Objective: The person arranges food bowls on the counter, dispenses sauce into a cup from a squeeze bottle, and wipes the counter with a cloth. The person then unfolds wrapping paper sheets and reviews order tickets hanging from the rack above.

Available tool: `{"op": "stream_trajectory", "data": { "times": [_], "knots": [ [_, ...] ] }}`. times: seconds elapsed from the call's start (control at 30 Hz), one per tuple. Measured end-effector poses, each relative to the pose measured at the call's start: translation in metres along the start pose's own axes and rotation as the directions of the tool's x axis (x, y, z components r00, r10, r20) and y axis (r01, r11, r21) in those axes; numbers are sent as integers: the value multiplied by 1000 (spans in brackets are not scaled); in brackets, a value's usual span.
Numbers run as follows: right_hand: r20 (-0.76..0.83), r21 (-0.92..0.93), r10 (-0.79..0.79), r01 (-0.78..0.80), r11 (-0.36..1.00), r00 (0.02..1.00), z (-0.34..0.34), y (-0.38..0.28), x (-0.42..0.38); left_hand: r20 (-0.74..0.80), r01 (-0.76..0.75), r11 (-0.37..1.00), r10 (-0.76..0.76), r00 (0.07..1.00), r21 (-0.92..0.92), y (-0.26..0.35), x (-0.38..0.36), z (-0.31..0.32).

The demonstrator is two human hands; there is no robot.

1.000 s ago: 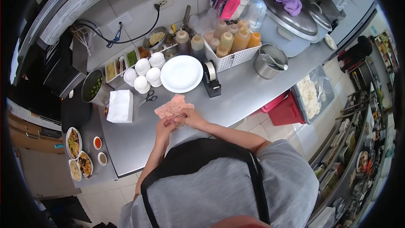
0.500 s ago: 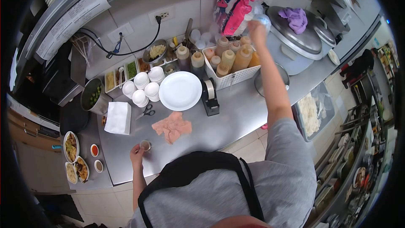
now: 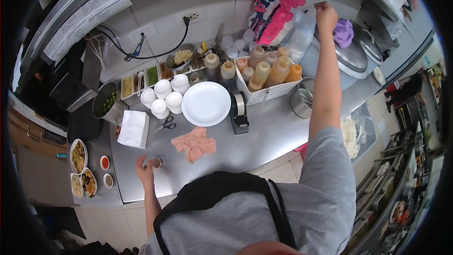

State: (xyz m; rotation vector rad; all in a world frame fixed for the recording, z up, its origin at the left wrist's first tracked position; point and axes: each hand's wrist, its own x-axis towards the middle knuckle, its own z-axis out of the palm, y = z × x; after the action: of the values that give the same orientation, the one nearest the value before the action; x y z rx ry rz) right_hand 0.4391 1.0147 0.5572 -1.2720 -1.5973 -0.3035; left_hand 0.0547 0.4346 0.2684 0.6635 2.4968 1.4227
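Note:
My left hand [image 3: 146, 172] is by the front of the steel counter, thumb and fingers apart. Just to its right stands a small cup [image 3: 157, 162] with brown contents. My right hand [image 3: 326, 17] is raised at the back right, its fingers curled closed near a clear plastic bag [image 3: 302, 38]; I cannot make out what is in them. A pink cloth [image 3: 194, 144] lies crumpled right of the cup. Beyond it are a white plate [image 3: 204, 104], stacks of small white cups [image 3: 161, 99] and a tape dispenser [image 3: 239, 113].
A white basket [image 3: 269, 95] holds several sauce bottles. Right of it stand a steel pot [image 3: 300, 101] and a large lidded pot [image 3: 351, 59]. Scissors [image 3: 166, 124] lie beside white napkins [image 3: 133, 129]. Filled food dishes [image 3: 79, 156] sit at the far left.
My right hand has moved up and to the right, away from the spot by the basket. My left hand has let go of the small cup and drawn slightly left.

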Motion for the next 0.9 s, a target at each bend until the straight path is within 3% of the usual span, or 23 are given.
{"op": "stream_trajectory", "data": {
  "times": [0.07,0.1,0.13,0.17,0.23,0.3,0.33,0.37,0.43,0.47,0.53,0.57,0.6,0.67,0.7,0.73,0.77,0.8,0.83,0.9],
  "knots": [
    [-40,99,-14,18,995,999,-35,-34,-15,-4,-26,999,26,1000,22,14,3,7],
    [-34,107,-16,20,994,999,-49,-45,-22,16,-146,987,145,989,71,15,5,14],
    [-21,310,-32,37,950,999,-63,-55,-31,41,-261,958,258,965,119,18,8,20],
    [-7,501,-49,46,864,999,-77,-66,-42,59,-323,940,318,946,113,27,8,28],
    [182,767,-40,-117,630,982,-107,-90,-63,132,-497,861,483,866,108,57,8,41],
    [289,858,-66,-228,460,955,-128,-110,-87,194,-582,813,570,798,4,86,11,54],
    [338,892,-85,-290,346,937,-131,-117,-97,201,-612,789,609,767,-53,102,11,59],
    [360,892,-99,-311,327,928,-129,-123,-108,208,-643,758,649,732,-104,112,16,64],
    [492,857,-269,-515,-18,828,-121,-136,-131,166,-698,692,722,672,-184,144,20,67],
    [509,843,-284,-537,-29,813,-113,-144,-144,135,-728,648,761,635,-226,158,23,66],
    [609,666,-390,-712,-222,691,-85,-161,-171,13,-840,524,849,528,-144,188,25,58],
    [620,591,-473,-770,-243,626,-60,-160,-183,16,-831,541,839,543,-129,192,30,56],
    [626,575,-482,-781,-246,613,-50,-173,-198,-4,-786,574,807,591,-230,193,36,54],
    [787,608,-138,-794,5,602,-43,-217,-233,-22,-728,605,764,645,-322,192,42,41],
    [662,746,-122,-635,200,740,-44,-232,-252,-28,-721,658,734,679,-219,190,43,33],
    [508,820,-145,-426,383,849,-47,-248,-270,-38,-703,702,704,709,-113,189,43,24],
    [432,869,-289,-308,387,855,-52,-265,-289,-60,-719,691,717,695,-75,189,37,14],
    [347,909,-429,-188,371,834,-58,-280,-307,-63,-709,702,706,706,-67,186,32,5],
    [356,909,-437,-199,365,826,-70,-297,-321,-61,-716,697,714,697,-39,180,27,-6],
    [174,830,-705,283,481,688,-91,-324,-339,-89,-743,668,743,664,40,163,21,-30]
  ]
}}
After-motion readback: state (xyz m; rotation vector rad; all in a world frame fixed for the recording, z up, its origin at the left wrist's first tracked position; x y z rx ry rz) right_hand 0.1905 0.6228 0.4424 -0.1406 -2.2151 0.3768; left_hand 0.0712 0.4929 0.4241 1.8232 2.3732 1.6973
